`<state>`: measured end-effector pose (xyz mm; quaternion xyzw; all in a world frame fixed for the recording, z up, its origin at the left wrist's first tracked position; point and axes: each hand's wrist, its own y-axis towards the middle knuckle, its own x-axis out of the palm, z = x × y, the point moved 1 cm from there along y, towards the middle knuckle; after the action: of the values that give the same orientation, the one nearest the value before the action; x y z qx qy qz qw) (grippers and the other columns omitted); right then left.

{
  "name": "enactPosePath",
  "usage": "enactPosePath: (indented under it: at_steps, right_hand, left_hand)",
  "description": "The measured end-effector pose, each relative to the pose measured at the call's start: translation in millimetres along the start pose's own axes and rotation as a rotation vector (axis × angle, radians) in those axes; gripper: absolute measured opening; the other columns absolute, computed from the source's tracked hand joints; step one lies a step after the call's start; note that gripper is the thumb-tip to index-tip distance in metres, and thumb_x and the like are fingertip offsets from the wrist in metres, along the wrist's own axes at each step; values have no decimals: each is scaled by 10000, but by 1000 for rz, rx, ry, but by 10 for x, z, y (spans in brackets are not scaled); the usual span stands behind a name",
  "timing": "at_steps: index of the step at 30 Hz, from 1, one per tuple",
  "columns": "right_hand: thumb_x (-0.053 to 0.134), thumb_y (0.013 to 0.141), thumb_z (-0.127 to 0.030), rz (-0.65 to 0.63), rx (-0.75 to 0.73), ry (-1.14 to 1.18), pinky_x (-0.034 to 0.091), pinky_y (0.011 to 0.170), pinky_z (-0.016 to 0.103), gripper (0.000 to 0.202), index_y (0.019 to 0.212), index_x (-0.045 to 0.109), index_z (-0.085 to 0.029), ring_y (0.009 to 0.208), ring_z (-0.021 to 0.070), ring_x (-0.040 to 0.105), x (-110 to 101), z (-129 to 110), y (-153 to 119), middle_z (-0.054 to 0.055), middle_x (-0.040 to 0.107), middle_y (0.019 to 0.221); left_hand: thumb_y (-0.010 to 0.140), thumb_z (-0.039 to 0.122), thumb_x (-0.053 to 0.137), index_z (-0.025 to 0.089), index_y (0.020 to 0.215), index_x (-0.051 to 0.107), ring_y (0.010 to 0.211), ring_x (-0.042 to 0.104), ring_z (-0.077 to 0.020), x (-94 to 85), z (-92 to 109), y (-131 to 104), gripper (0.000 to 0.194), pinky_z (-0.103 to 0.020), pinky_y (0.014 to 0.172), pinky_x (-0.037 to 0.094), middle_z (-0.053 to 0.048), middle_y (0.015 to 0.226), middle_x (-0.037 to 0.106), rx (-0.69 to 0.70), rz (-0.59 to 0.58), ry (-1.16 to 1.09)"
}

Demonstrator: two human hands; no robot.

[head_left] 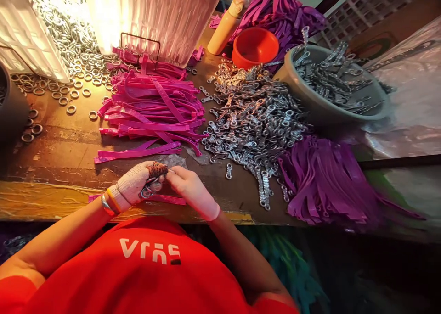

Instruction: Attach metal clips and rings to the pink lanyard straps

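My left hand (136, 182), in a white knit glove with brown fingertips, is closed around metal rings (146, 193) near the table's front edge. My right hand (189, 185), in a thin pale glove, meets it fingertip to fingertip in a pinch. Whatever small piece lies between the fingertips is hidden. A pink strap (168, 199) lies on the table, partly behind my hands. Just beyond them are more loose straps (138, 154) and a large heap of pink straps (155, 103). To the right spreads a pile of small metal links (258, 107).
Loose metal rings (86, 92) are scattered at the back left, beside translucent ribbed panels (151, 15). A red bowl (255, 47), an orange bottle (225, 27) and a grey bucket (344, 112) of metal links stand at the back right. Purple straps (327, 181) hang over the right front edge.
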<state>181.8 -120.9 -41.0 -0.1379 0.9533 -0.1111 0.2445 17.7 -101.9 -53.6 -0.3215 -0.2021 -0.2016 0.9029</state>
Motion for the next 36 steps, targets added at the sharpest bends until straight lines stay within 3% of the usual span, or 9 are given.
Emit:
enactPosePath:
  at_steps: [3,7,10,13,17,20,24,28,36]
  right_hand:
    - [477,953,-468,251,-7,63,334,619,241,324,823,600,-198,648,121,431,-169,93,64,-55,477,669]
    - [473,970,-485,412,-53,155,356,621,236,325,935,628,-202,647,120,434,-255,177,109,-55,473,689]
    - [488,960,-473,405,-55,175,385,641,239,327,985,656,-194,664,128,469,-200,188,98,-39,526,715]
    - [495,953,-451,398,-44,199,410,658,246,328,1028,678,-190,676,135,504,-134,179,62,-23,586,747]
    - [507,947,-421,439,-55,165,441,667,255,345,1143,681,-196,673,142,554,-132,176,-18,-12,639,772]
    - [501,951,-391,441,-85,114,471,681,265,350,1183,670,-190,673,153,595,-163,179,-96,2,674,787]
    - [492,972,-313,429,-250,67,495,846,274,284,1161,664,-189,890,169,670,-159,149,-163,41,733,1011]
    - [458,1003,-269,386,-384,-59,475,919,276,277,1189,647,-188,1006,173,670,-86,68,-136,53,733,1105]
    - [395,1028,-223,218,-349,-871,320,731,337,306,1174,659,-170,825,214,592,19,-127,-131,91,698,907]
  left_hand:
    - [845,399,624,172,838,628,471,449,-97,28,183,190,228,-214,437,333,13,621,557,140,136,444]
    - [897,250,564,158,1061,704,895,656,-211,123,425,540,234,-305,809,504,-85,985,728,406,397,1282]
    - [880,132,526,118,1176,664,1072,637,-265,263,423,792,327,-358,953,471,-154,1167,686,372,394,1505]
    - [880,186,558,95,1187,641,1037,659,-307,394,365,962,331,-395,891,503,-199,1180,653,318,378,1566]
    - [868,178,567,103,1128,679,1015,668,-306,402,433,1026,293,-385,860,505,-192,1114,680,310,365,1535]
    - [918,264,547,148,1100,708,932,674,-238,294,579,888,270,-315,803,506,-117,1012,723,342,325,1448]
    - [877,444,627,155,981,697,524,532,-114,133,664,469,315,-212,464,385,-6,678,629,270,169,919]
    - [774,451,753,155,878,653,425,381,-56,15,485,80,329,-178,375,252,27,625,546,76,65,469]
    - [789,484,732,160,781,607,476,426,-68,-35,102,-135,348,-181,417,312,-6,667,574,64,53,375]
